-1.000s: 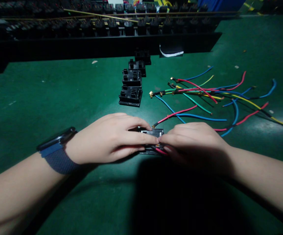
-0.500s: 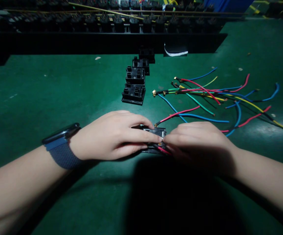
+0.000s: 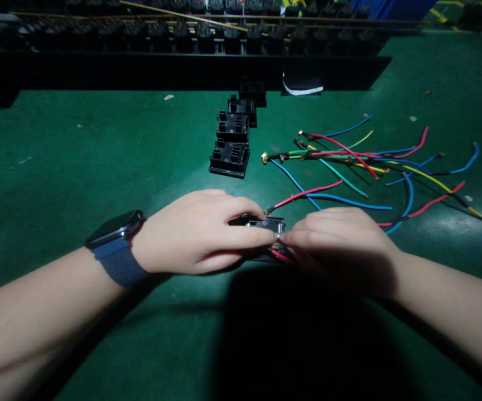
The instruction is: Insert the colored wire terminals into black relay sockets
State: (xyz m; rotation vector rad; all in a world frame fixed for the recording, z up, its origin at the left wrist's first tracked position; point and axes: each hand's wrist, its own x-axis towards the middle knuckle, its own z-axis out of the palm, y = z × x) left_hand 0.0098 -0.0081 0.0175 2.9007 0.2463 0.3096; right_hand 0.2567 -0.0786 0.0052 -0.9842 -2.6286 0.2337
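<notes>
A small black plastic housing (image 3: 266, 223) lies on the green surface between my hands, mostly covered by them. My left hand (image 3: 207, 231), wearing a dark watch on its wrist, grips the housing with fingers over its top and side. At the housing's right edge my right hand (image 3: 341, 242) is closed, its fingertips pressed together against the left fingertips. A red wire (image 3: 283, 256) comes out of the housing's near right side and runs under the right hand. Whether the right fingers pinch this wire is hidden.
Several similar black housings (image 3: 229, 159) stand in a row leading away from me. To the right lie several loose coloured wires (image 3: 341, 153) with metal terminals. A long black rack (image 3: 141, 72) packed with parts spans the back, with a white strip (image 3: 303, 90) at its foot.
My left hand's fingers have shifted slightly to the right over the housing. The right hand stays almost in place, and the view has moved a little.
</notes>
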